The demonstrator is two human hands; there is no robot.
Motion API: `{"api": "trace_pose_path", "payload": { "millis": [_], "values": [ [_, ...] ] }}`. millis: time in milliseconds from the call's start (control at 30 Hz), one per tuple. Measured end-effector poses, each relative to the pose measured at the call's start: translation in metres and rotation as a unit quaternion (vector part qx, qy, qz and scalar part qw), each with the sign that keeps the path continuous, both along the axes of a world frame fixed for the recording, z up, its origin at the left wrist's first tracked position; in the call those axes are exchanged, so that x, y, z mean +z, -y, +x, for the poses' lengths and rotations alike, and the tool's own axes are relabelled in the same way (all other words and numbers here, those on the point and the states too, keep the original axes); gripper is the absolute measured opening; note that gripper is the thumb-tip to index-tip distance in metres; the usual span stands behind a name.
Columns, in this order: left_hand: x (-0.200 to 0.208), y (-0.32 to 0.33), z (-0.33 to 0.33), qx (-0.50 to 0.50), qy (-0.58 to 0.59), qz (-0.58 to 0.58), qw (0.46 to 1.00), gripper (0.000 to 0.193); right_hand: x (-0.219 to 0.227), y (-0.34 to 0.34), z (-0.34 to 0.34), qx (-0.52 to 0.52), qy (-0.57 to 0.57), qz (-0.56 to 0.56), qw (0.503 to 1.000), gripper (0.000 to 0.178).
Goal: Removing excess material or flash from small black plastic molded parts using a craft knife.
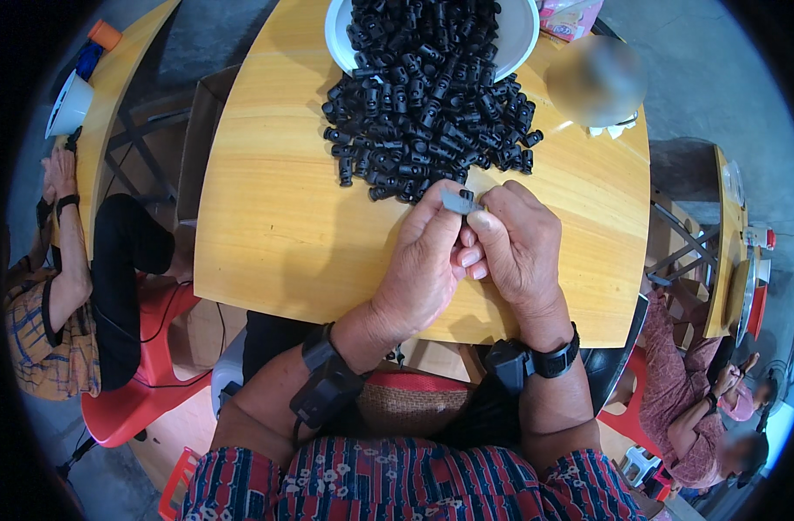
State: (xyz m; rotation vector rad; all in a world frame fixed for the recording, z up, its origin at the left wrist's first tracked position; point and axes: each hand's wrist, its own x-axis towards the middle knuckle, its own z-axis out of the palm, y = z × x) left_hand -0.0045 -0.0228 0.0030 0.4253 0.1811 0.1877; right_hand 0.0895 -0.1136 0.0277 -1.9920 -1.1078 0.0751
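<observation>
My two hands meet over the near half of the wooden table, fingertips pressed together. With my left hand I pinch a small black cord lock, mostly hidden by the fingers. A small grey flat piece shows at the left thumb tip; whether it is a wrap or a separate strip I cannot make out. My right hand is closed against the same cord lock, thumb and forefinger pressed in from the right. Just beyond lies a heap of black cord locks, spilling toward me from a white basin.
A blurred round object stands on the table at the far right, near a pink package. Other people sit at tables on both sides. A red chair is to the left. Dark bands with boxes circle both my forearms.
</observation>
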Motion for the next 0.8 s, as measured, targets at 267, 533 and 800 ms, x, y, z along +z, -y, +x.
{"api": "trace_pose_path", "payload": {
  "millis": [267, 533, 800],
  "values": [
    [0.0055, 0.0009, -0.0007, 0.007, -0.012, 0.01, 1.0, 0.019, 0.0001, 0.0032, 0.0073, 0.06, 0.032, 0.001, 0.998, 0.03],
    [0.0038, 0.0012, 0.001, 0.002, -0.014, 0.011, 1.0, 0.02, -0.0014, 0.0049, 0.007, 0.054, 0.003, 0.009, 0.998, 0.029],
    [0.0046, 0.0022, 0.0013, 0.009, -0.01, 0.006, 1.0, 0.02, -0.0016, 0.0032, 0.0059, 0.04, 0.003, 0.008, 0.999, 0.028]
  ]
}}
